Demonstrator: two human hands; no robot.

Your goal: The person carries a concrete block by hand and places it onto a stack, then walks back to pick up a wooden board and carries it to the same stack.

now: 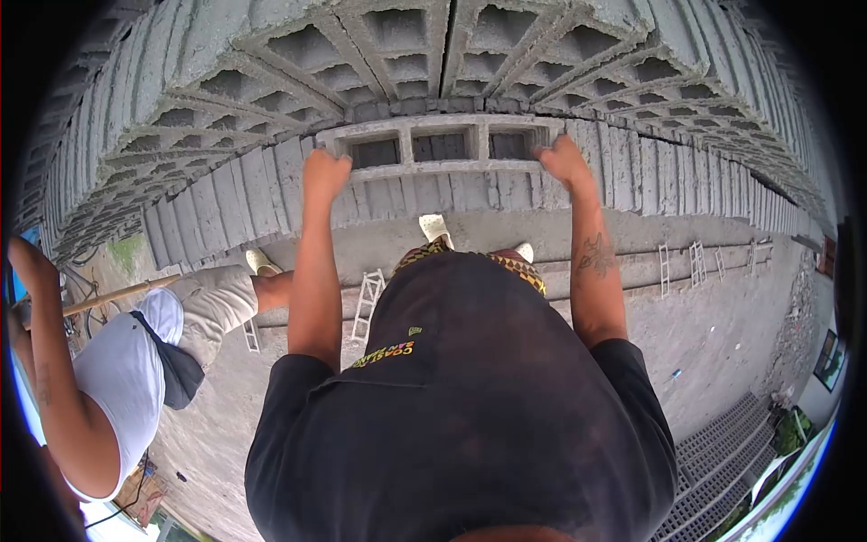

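A grey hollow concrete block (442,166) with three openings lies in front of me, its openings facing up. My left hand (327,173) is closed round its left end, and my right hand (564,163) is closed round its right end. Below and beside the block runs a low row of grey blocks (632,172) packed side by side. Whether the held block rests on that row or hangs just above it, I cannot tell.
Tall stacks of hollow blocks (397,45) rise beyond the row. At the left stands a co-worker (126,379) in a white top, with a wooden pole (117,296). Metal frames (368,305) lie on the ground; block rows (722,461) are at the lower right.
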